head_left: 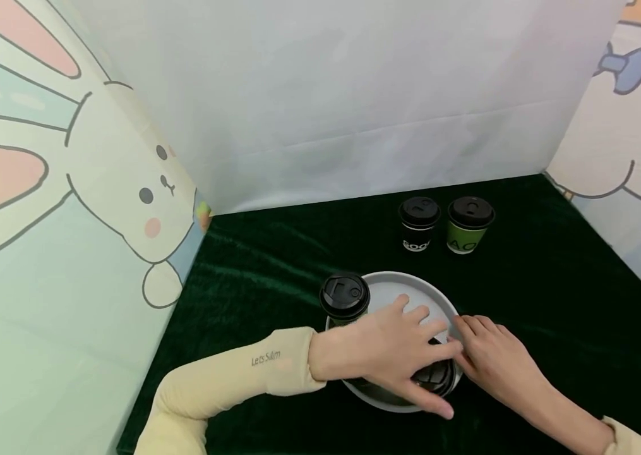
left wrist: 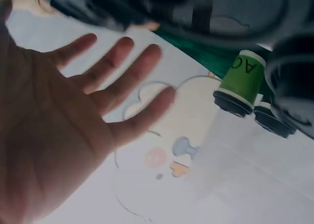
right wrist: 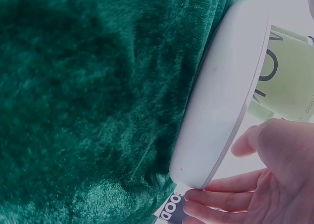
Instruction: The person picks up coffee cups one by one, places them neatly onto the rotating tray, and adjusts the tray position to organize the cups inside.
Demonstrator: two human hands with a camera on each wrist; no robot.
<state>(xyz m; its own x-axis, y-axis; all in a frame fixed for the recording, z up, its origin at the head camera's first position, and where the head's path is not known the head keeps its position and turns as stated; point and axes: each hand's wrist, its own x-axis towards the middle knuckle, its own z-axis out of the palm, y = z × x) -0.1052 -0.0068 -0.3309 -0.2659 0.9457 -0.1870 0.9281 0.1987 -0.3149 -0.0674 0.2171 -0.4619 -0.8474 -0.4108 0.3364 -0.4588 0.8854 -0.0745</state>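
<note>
My left hand [head_left: 400,347] reaches across the round grey tray [head_left: 385,287], fingers spread. Beneath it is a black-lidded cup [head_left: 436,379] on the tray's near right, largely hidden by the hand. In the left wrist view the palm [left wrist: 54,121] faces the camera, holding nothing. My right hand [head_left: 496,360] grips the tray's right rim, with the thumb on the inner side and the fingers outside in the right wrist view. Another black-lidded cup [head_left: 345,297] stands at the tray's left side. A pale green cup wall [right wrist: 292,79] shows over the rim in the right wrist view.
Behind the tray stand a black cup [head_left: 418,224] with white lettering and a green cup [head_left: 466,227], both with black lids. Dark green velvet [head_left: 263,272] covers the table. A white cloth wall [head_left: 343,95] rises behind, with cartoon-printed panels at both sides.
</note>
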